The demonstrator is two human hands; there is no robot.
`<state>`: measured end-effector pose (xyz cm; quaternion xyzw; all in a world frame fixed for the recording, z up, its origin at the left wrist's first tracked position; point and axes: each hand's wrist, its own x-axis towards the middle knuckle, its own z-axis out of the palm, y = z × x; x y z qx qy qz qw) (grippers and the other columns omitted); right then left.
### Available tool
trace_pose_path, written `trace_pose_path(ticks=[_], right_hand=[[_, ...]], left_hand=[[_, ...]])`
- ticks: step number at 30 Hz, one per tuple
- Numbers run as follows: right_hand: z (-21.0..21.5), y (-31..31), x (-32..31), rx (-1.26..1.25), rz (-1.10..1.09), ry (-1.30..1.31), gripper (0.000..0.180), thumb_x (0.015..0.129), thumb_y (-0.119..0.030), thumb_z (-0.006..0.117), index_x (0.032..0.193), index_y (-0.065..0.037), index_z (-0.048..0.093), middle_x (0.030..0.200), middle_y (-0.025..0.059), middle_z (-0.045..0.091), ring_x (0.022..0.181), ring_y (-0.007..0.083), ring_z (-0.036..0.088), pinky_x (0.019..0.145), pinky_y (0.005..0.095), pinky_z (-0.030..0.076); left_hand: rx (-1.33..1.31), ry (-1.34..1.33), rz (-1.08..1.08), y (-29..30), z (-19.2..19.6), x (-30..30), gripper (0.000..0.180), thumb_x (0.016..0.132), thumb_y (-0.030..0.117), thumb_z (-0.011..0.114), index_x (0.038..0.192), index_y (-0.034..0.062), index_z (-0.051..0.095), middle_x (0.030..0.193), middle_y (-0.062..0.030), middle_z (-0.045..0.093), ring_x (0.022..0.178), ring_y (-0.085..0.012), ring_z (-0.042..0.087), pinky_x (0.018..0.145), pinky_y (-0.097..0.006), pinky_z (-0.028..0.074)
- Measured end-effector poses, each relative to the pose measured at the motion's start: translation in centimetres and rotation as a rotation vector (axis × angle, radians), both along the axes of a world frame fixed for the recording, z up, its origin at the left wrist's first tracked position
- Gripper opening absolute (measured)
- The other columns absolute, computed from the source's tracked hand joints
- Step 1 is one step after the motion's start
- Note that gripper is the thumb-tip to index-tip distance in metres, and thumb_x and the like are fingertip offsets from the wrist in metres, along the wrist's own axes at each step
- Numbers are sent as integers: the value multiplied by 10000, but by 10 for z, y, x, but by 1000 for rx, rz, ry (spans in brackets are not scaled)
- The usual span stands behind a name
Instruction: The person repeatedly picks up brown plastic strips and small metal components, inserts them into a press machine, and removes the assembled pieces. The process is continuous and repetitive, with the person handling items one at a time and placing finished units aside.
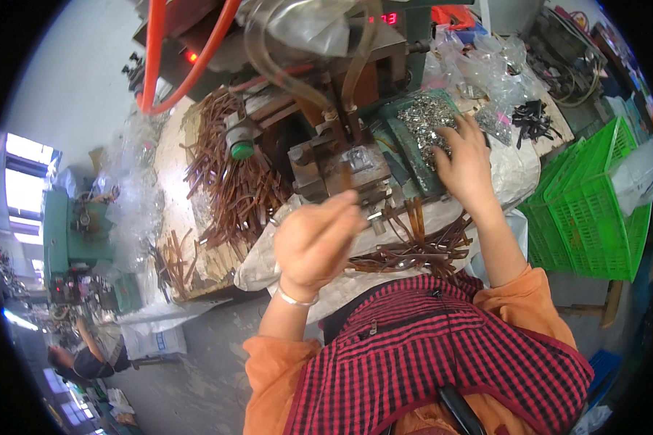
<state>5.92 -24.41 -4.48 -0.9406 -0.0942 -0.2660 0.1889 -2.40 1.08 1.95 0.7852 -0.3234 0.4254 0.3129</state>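
Observation:
My left hand (315, 239), a little blurred, is closed in a pinch just in front of the press machine's metal work block (359, 161). A narrow brown strap (346, 174) sticks up from its fingertips toward the block. Over to the right, my right hand (466, 163) reaches over a green tray (411, 154) heaped with small shiny metal pieces (426, 119). Its fingers are spread and curved, with the tips at the pieces; nothing shows held in them. More brown straps (428, 246) lie on the cloth between me and the machine.
A large pile of brown straps (232, 174) covers the bench's left side, beside a green button (241, 150). Orange hoses (152, 58) hang at upper left. Plastic bags (493, 69) and black strips (535, 119) lie at right. Green crates (588, 206) stand beside the bench. Another person (94, 359) sits far left.

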Motion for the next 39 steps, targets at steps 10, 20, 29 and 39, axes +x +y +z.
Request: trace_pose_path(ticks=[10, 20, 29, 39], right_hand=[[-27, -22, 41, 395, -13, 50, 186, 880, -192, 682, 960, -31, 730, 964, 162, 715, 900, 344, 671, 829, 398, 510], [-35, -31, 33, 721, 80, 112, 192, 967, -107, 614, 1089, 35, 660, 1000, 97, 709, 941, 144, 643, 864, 272, 485], [-19, 8, 25, 857, 285, 96, 167, 996, -49, 549, 1128, 20, 625, 1071, 74, 678, 996, 140, 642, 913, 266, 486], [-15, 14, 23, 873, 303, 166, 147, 977, -40, 575, 1100, 3, 643, 973, 30, 671, 924, 87, 605, 846, 230, 461]], left_hand=[[153, -142, -68, -6, -22, 22, 296, 693, 103, 845, 953, 96, 703, 976, -100, 727, 564, -151, 608, 441, -264, 429], [173, 59, 479, 18, -34, -30, 230, 755, 44, 751, 984, 61, 731, 993, -88, 730, 683, -196, 655, 599, -295, 509], [611, 463, 646, 171, -66, 99, 359, 731, 27, 626, 1043, 140, 762, 1306, -66, 630, 1144, -296, 546, 985, -406, 461], [358, 440, 415, 175, 9, 61, 163, 790, 82, 727, 952, 77, 741, 908, -63, 709, 869, -245, 642, 810, -357, 524]])
